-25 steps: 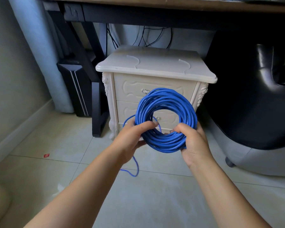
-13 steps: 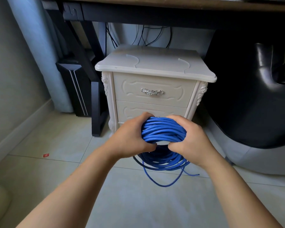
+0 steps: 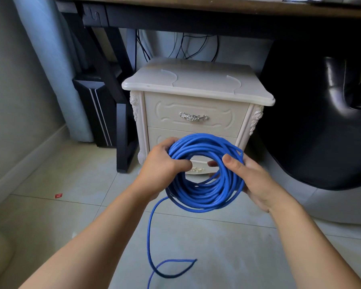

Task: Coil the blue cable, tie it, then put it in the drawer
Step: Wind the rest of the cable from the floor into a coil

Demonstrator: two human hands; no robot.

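Spanning both hands' grip, blue cable [image 3: 206, 190] coil.

A pale tiled floor [image 3: 50, 226] carries a cream two-drawer nightstand [image 3: 196, 113], standing just beside a black desk leg [image 3: 123, 147]. A small red scrap [image 3: 58, 195] lies on the tiles to the left, well apart from both.

Tiled floor [image 3: 206, 236], dark desk [image 3: 196, 19], black chair [image 3: 321, 122]

dark desk [image 3: 196, 15] above | black chair [image 3: 321, 126] right | red scrap [image 3: 58, 196] on tiled floor [image 3: 50, 230]
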